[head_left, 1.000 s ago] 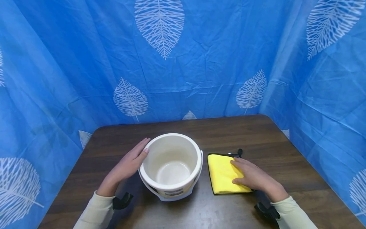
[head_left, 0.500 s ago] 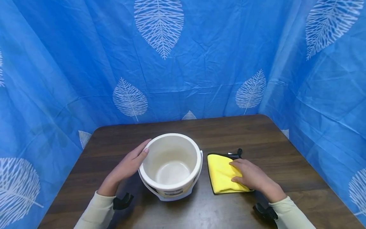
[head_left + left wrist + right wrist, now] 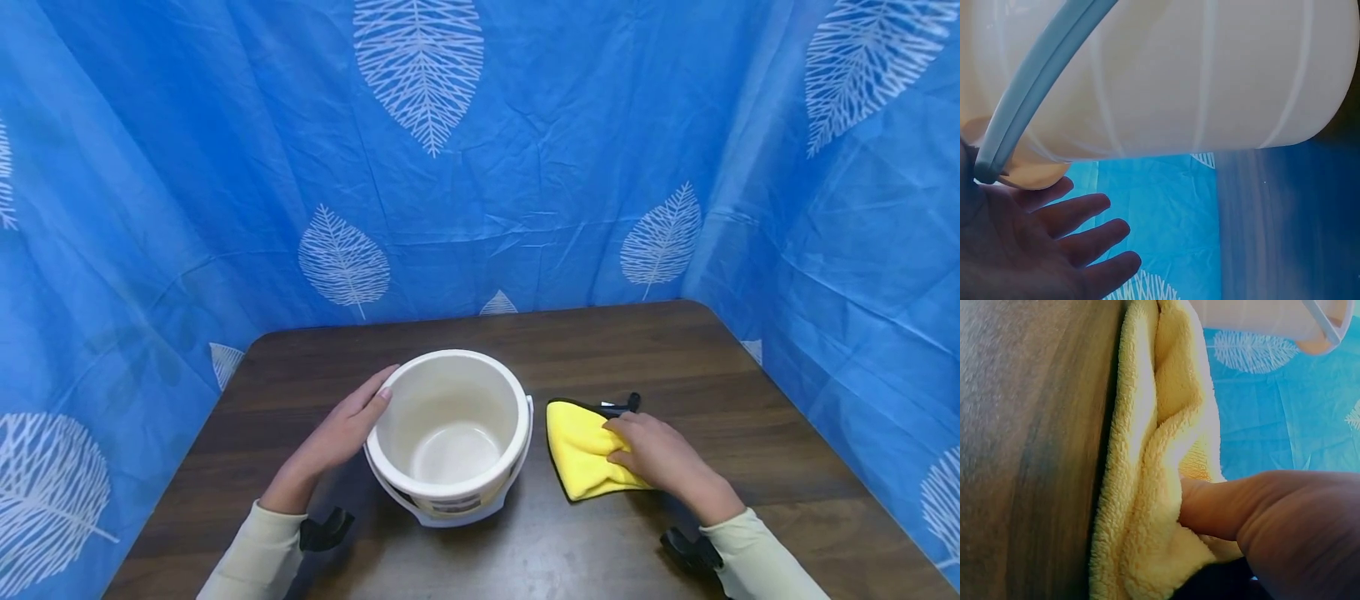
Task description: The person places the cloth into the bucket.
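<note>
A white bucket (image 3: 454,417) stands upright on the table, its pale handle (image 3: 1041,94) hanging down along the side. My left hand (image 3: 341,433) rests against the bucket's left rim; the left wrist view shows its fingers spread and fairly straight. To the right of the bucket lies a folded yellow cloth (image 3: 588,454) with black edging. My right hand (image 3: 663,458) pinches this cloth, bunching it up under the fingers. In the right wrist view the thumb (image 3: 1216,503) presses into the thick folds. The other right fingers are mostly hidden there.
The dark wooden table (image 3: 570,350) has rounded far corners. Blue curtains (image 3: 525,167) with white leaf prints hang behind it and along both sides. A black loop (image 3: 632,403) sticks out from the cloth's far edge.
My right hand has drawn its fingers in and shifted slightly left, wrinkling the cloth and lifting its near edge. The left hand and the bucket have barely moved.
</note>
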A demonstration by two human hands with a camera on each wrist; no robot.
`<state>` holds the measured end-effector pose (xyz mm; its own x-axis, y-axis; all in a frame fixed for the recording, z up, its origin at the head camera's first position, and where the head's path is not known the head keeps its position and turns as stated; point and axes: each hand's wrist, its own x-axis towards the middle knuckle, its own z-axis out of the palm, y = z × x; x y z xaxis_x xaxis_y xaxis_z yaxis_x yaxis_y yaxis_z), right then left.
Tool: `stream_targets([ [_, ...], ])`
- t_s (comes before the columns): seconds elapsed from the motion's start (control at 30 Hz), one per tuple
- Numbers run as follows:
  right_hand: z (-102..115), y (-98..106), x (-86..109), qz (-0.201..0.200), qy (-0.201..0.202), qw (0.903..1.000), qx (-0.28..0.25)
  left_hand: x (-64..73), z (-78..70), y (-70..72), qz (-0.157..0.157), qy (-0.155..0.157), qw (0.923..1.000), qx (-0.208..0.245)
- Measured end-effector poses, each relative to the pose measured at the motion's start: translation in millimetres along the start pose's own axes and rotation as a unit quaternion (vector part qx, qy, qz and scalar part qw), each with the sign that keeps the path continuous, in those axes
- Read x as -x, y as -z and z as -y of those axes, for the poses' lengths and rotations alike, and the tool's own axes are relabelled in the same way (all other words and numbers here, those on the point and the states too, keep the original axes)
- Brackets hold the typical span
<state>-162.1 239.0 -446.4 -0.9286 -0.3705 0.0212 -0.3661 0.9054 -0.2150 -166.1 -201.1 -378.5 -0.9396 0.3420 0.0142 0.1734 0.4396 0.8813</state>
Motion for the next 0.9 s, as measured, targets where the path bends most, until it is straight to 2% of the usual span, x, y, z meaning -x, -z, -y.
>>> stream_targets([
  [0.3,-2.6,-1.0,-4.3,-0.024,0.021,0.9994,0.012,-1.5,5.1,-1.8,-0.005,-0.01,0.9998,0.019],
  [0.5,-8.2,-0.8,-5.2,-0.032,0.028,0.9991,-0.004,-4.3,8.2,-3.5,-0.003,-0.024,0.9992,0.031],
  [0.67,-7.7,5.0,-4.3,-0.04,0.026,0.9986,-0.025,-2.9,7.4,-5.2,-0.005,-0.014,0.999,0.042],
  [0.9,-1.8,21.6,-3.4,-0.072,0.019,0.9964,-0.04,-2.8,6.6,-5.7,-0.006,-0.007,0.9984,0.055],
])
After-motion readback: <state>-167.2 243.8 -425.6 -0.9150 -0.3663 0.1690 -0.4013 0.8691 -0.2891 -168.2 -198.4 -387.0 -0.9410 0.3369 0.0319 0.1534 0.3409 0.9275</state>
